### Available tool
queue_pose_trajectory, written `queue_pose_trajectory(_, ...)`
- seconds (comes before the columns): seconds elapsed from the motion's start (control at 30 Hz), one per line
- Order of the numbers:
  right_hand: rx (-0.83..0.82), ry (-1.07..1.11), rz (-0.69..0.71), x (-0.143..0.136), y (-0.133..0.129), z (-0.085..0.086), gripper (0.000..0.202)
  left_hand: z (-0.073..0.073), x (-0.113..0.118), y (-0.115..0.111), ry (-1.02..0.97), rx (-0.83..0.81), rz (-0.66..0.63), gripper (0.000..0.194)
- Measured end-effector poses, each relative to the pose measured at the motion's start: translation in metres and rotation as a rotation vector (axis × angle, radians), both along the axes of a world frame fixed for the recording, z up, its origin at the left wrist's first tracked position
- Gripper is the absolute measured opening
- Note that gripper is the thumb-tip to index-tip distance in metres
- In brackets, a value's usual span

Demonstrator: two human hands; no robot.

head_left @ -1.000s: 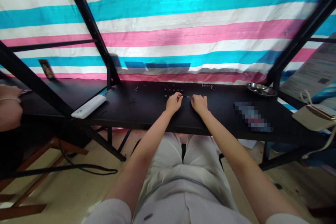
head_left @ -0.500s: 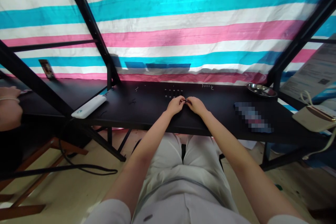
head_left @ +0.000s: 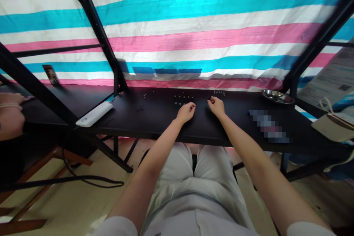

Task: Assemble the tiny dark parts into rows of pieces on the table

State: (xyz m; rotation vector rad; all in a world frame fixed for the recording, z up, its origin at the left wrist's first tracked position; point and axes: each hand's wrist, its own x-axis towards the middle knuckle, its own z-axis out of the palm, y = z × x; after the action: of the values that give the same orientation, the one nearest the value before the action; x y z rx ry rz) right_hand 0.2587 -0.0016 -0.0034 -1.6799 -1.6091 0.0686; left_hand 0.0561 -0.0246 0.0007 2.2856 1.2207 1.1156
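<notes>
My left hand [head_left: 186,112] rests low over the black table [head_left: 157,116], its fingers pinched together; whatever they hold is too small to name. Just beyond it stand several small dark pieces with pale tops [head_left: 184,100], set out in two rows. My right hand [head_left: 216,106] is farther right and a little forward, thumb and fingers closed around a small dark piece whose kind I cannot make out. Close past that hand, near the table's back edge, lies a row of small pale bits [head_left: 219,92].
A shiny metal dish [head_left: 277,97] and a blurred-out packet [head_left: 269,126] lie on the right, beside a beige bag [head_left: 332,125]. On the left are a white oblong device [head_left: 94,114] and black frame posts [head_left: 95,25]. Another person's arm [head_left: 11,112] shows at far left.
My hands, together half a second ago, have come apart. The right one has moved right and forward with a small dark piece; the left has stayed nearly in place.
</notes>
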Motion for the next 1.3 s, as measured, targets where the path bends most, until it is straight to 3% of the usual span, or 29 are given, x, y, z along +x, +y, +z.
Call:
queue_pose_trajectory(0.1,-0.057,0.119,-0.146,0.025,0.020,-0.001,0.016,0.000,0.000,0.000,0.058,-0.019,-0.011,0.016)
queue_pose_trajectory(0.23,-0.076,0.107,-0.134,0.040,0.037,0.000,0.016,0.001,0.000,-0.001,0.075,-0.031,-0.005,0.017)
queue_pose_trajectory(0.53,-0.231,-0.078,-0.173,0.042,0.049,0.001,0.019,0.000,0.000,-0.001,0.068,-0.036,0.000,0.017)
queue_pose_trajectory(0.73,-0.349,-0.148,-0.122,0.050,0.060,0.004,0.019,0.001,0.001,-0.001,0.074,-0.036,0.009,0.017)
queue_pose_trajectory(1.1,-0.399,-0.091,-0.147,0.049,0.063,0.003,0.017,-0.001,0.000,0.000,0.059,-0.034,0.000,0.016)
queue_pose_trajectory(1.3,-0.471,-0.099,-0.180,0.045,0.054,0.012,0.024,0.000,0.000,0.000,0.059,-0.044,0.007,0.017)
